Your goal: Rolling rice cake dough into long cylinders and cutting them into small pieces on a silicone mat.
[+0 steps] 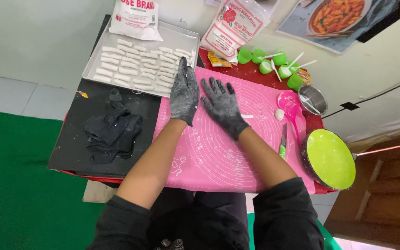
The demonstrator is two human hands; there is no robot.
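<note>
Currently both gloved hands — left hand (184,92) and right hand (221,107) — lie open, fingers spread, gripping nothing, flat on the pink mat (209,157), beside the tray (181,34) of dough sticks (137,67) — small dough piece (246,116) just right of them.

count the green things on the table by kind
Green cups: 6
Green pan: 1
Green-handled knife: 1
Total: 8
</note>
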